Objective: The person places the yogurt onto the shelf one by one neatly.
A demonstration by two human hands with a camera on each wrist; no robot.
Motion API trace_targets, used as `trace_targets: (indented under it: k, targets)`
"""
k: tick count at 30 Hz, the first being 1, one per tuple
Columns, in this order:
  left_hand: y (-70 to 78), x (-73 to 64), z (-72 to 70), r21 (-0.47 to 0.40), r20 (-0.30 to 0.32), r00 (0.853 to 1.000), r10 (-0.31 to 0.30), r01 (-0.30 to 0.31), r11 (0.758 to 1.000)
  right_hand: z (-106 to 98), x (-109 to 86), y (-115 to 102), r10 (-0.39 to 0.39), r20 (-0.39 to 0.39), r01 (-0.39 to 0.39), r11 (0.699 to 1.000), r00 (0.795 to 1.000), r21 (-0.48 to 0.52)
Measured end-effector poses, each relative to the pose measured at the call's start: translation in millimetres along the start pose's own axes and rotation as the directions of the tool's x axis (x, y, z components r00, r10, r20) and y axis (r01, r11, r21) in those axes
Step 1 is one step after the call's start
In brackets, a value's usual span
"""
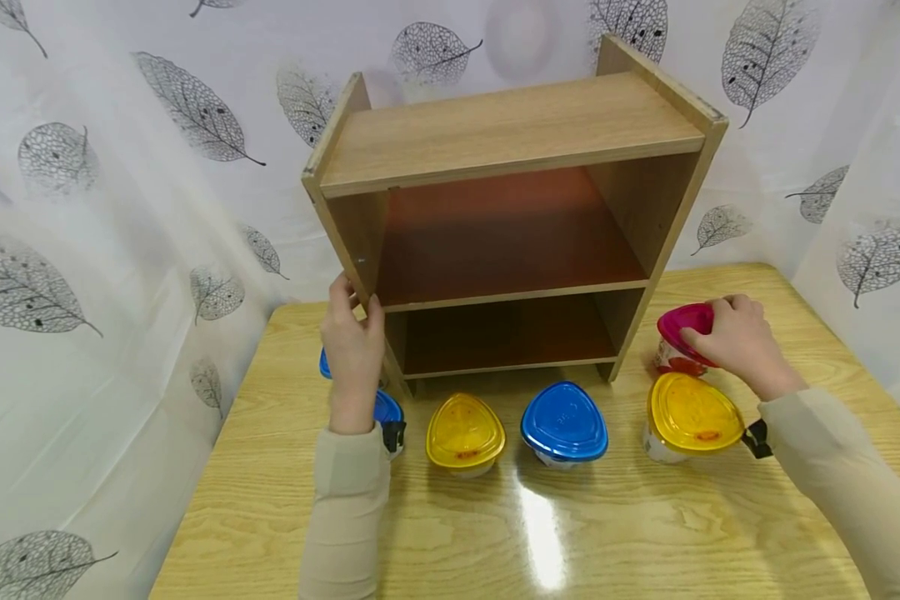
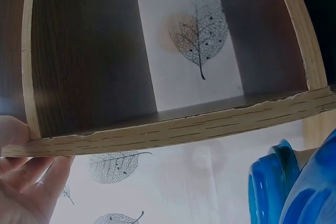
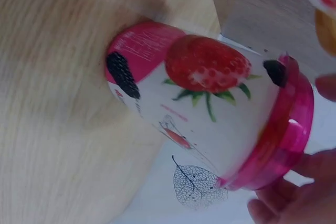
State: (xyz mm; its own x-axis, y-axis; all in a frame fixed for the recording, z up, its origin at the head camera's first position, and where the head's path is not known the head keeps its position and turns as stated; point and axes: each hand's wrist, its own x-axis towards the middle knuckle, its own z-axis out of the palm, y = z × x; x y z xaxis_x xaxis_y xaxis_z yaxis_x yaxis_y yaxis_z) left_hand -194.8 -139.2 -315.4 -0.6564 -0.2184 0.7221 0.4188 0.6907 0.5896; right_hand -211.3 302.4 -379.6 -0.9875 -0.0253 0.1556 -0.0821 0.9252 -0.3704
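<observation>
My left hand (image 1: 354, 342) grips the left side panel of a small wooden shelf (image 1: 510, 133). In the left wrist view, the thumb lies on one face of the panel's front edge (image 2: 173, 132) and the fingers on the other. Over on the right, my right hand (image 1: 742, 337) holds a tub with a pink lid (image 1: 686, 329) by the lid. The right wrist view shows the tub's white side with a strawberry print (image 3: 207, 64), its base close to the tabletop and fingers around the lid's rim.
A yellow-lidded tub (image 1: 693, 414) stands just in front of the pink one. Another yellow-lidded tub (image 1: 465, 433) and a blue-lidded tub (image 1: 564, 423) stand before the shelf on the wooden table (image 1: 255, 500). Blue lids (image 1: 387, 407) show partly behind my left forearm. Leaf-patterned sheeting (image 1: 120, 208) surrounds the table.
</observation>
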Motion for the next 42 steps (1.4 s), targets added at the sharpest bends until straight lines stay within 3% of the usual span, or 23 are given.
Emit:
trace_targets:
  k: [6, 18, 36, 42]
  targets:
    - [0.1, 0.9, 0.8, -0.006, -0.008, 1.000, 0.002, -0.002, 1.000, 3.0, -0.2, -2.9, 0.009, -0.069, -0.011, 1.000, 0.998, -0.028]
    - [1.4, 1.0, 2.0, -0.021, 0.000, 1.000, -0.019, 0.019, 1.000, 2.6, 1.3, -7.0, 0.018, 0.015, -0.017, 0.998, 1.000, -0.064]
    - [0.9, 0.5, 2.4, -0.018, 0.001, 1.000, -0.029, 0.029, 0.999, 2.3, 3.9, -1.8, -0.061, 0.031, 0.062, 0.998, 0.998, -0.028]
    - [0.5, -0.2, 1.1, -0.006, -0.003, 1.000, -0.027, 0.027, 1.000, 5.0, -0.1, -0.8, -0.068, -0.025, 0.068, 0.998, 0.997, 0.005]
